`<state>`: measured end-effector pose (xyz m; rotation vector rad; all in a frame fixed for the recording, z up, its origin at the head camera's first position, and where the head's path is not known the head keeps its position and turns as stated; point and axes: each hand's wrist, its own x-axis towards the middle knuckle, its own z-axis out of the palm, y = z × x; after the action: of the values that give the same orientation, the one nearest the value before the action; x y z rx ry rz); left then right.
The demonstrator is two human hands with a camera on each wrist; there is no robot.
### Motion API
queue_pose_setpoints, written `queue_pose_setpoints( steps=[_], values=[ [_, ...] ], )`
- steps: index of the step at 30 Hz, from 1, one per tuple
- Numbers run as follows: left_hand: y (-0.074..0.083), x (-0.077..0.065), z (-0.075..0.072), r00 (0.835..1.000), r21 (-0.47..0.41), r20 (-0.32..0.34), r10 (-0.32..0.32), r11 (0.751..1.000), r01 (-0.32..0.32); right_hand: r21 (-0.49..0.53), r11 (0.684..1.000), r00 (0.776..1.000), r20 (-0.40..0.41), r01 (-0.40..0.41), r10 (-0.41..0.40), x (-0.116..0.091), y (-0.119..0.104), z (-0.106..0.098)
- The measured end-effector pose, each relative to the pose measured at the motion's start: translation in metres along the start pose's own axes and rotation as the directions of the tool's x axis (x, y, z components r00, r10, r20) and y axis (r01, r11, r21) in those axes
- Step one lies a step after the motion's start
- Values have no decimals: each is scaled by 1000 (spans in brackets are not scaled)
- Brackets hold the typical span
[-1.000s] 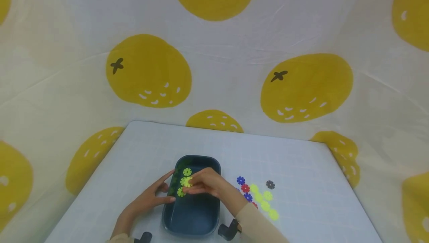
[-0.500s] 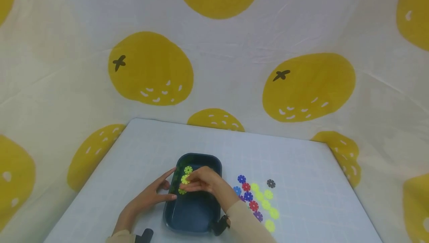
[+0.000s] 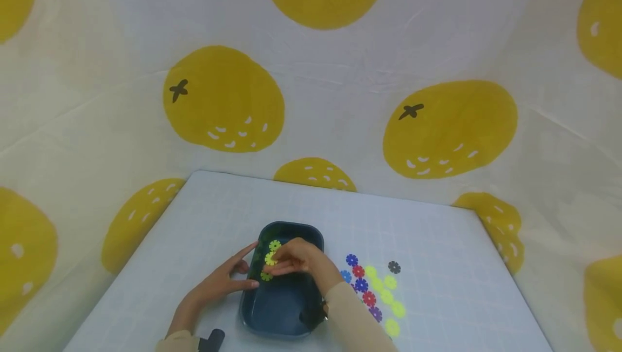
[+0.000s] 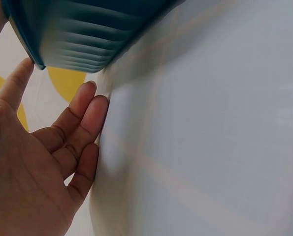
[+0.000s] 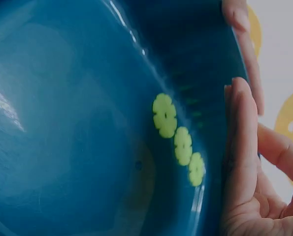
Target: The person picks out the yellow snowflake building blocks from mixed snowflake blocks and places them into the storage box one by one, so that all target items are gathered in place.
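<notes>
Hands at white table (yellow-patterned backdrop).

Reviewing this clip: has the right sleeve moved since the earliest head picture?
Yes, leftward: the right sleeve now sits closer to the tray.

Holds the left hand with thumb and index finger spread wide and the other fingers bent; angles the right arm leftward, pointing the right hand toward the left.
</notes>
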<state>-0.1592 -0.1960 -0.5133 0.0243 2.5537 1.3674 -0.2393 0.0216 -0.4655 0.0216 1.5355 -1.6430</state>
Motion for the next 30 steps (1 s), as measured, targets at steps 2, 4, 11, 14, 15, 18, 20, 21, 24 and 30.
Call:
queue_pose_setpoints(
  steps=[2,4,11,14,15,18,20,21,24,30],
  values=[
    [-1,0,0,1000,-5,1,-4,1000,4,-5,1000,1000,11,-13,13,2,0,-2],
    [-2,1,0,1000,-14,5,-2,1000,2,-20,1000,999,22,-24,25,4,1,-5],
    [-2,1,0,1000,-15,7,13,1000,-13,-97,991,994,57,-91,97,12,5,-10],
    [-1,1,1,1000,-8,2,3,1000,-3,-128,985,989,77,-114,125,14,9,-10],
    [-1,1,1,1000,-7,0,-2,1000,2,-137,983,988,85,-120,132,14,10,-10],
    [0,1,1,1000,-10,-1,-4,1000,4,-166,977,983,106,-133,152,16,13,-10],
    [0,1,0,1000,-9,0,1,1000,-1,-178,974,979,117,-143,165,18,15,-9],
    [0,1,0,1000,-10,0,1,1000,-1,-182,972,978,122,-147,171,19,16,-9],
    [0,1,0,1000,-10,-1,4,1000,-4,-200,967,972,137,-159,189,21,18,-7],
    [0,1,-1,1000,-9,4,14,1000,-14,-233,953,959,162,-194,235,22,20,-2]
  ],
)
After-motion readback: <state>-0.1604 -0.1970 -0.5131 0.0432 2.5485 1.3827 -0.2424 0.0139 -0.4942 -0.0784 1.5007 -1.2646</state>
